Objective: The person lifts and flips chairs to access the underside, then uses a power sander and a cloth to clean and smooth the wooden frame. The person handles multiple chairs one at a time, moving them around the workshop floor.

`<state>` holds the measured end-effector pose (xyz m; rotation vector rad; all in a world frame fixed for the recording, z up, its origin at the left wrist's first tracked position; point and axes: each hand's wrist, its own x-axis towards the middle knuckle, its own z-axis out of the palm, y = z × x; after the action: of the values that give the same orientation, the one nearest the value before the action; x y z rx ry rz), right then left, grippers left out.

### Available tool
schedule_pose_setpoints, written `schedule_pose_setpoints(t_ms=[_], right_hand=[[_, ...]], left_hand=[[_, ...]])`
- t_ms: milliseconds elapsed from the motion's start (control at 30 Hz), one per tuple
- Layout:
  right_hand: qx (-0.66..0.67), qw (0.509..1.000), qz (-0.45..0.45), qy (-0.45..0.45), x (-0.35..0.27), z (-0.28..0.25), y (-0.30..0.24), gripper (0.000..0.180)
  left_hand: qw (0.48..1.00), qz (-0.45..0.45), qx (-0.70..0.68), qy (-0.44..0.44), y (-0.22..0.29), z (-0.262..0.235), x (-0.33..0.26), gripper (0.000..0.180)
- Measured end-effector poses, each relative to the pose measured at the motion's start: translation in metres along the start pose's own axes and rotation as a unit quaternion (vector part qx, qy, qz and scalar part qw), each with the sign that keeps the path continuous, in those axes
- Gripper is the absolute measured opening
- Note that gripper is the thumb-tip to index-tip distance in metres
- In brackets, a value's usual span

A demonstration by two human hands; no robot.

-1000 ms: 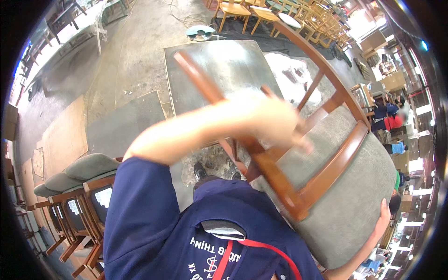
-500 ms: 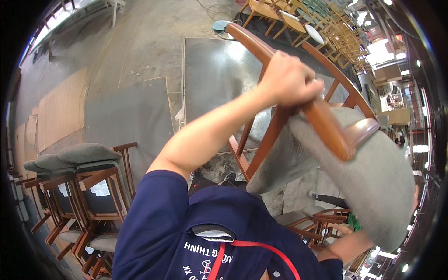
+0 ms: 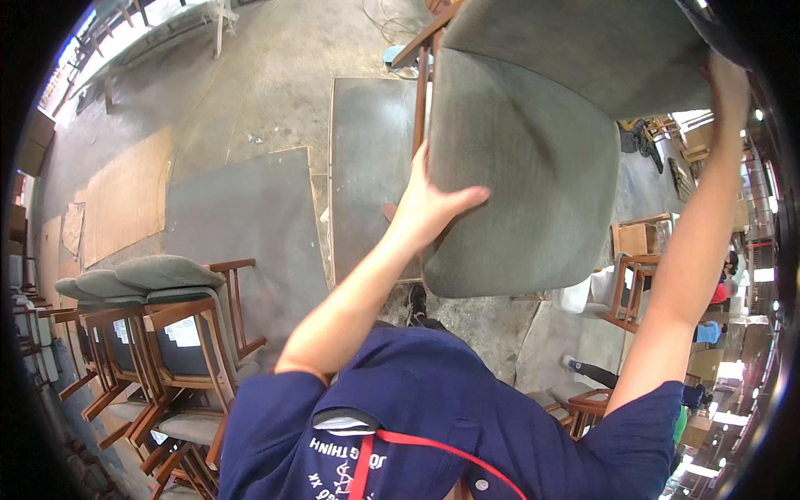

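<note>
A: Head view is looking down past a navy shirt (image 3: pixel 433 417), and the biggest thing in it is the upholstered chair (image 3: pixel 533 167), which is being held up high, overhead, above the concrete floor (image 3: pixel 275 75).

B: How is it likely handling?

A: I am judging it as bulky and fairly heavy, awkward more than fragile. The wooden frame (image 3: pixel 421 92) is looking stiff and is probably giving the surest hold; the grey-green padded seat is looking soft and would be giving way under pressure.

B: And the hands?

A: The left hand (image 3: pixel 433 204) is spreading wide, palm and fingers pressing flat against the edge of the cushion, beside the frame rail. The right hand (image 3: pixel 727 79) is reaching up to the far upper side of the chair; I cannot tell whether it is gripping or only bracing, since the rim of the picture is cutting it off.

B: What is the chair looking like?

A: Reddish-brown wood, with fuzzy fabric on seat and back.

B: Anything nearby?

A: Stacked chairs (image 3: pixel 158 333) of the same kind are standing at the person's left, and dark mats (image 3: pixel 242 208) are lying on the floor below.
</note>
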<state>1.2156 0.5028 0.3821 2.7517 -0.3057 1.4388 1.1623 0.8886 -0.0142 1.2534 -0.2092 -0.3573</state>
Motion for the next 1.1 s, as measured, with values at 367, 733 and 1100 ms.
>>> schedule_pose_setpoints(t_ms=[367, 733, 1100], right_hand=[[-0.034, 0.879, 0.262, -0.397, -0.29, 0.177, 0.035, 0.103], [0.374, 0.758, 0.416, -0.336, -0.377, 0.097, 0.163, 0.077], [0.483, 0.701, 0.423, -0.31, -0.376, 0.088, 0.167, 0.084]], left_hand=[[0.986, -0.135, 0.097, 0.026, 0.026, -0.034, 0.058, 0.131], [0.978, -0.103, 0.011, 0.18, -0.007, 0.026, 0.018, 0.079], [0.979, -0.084, 0.014, 0.187, -0.01, 0.009, 0.018, 0.071]])
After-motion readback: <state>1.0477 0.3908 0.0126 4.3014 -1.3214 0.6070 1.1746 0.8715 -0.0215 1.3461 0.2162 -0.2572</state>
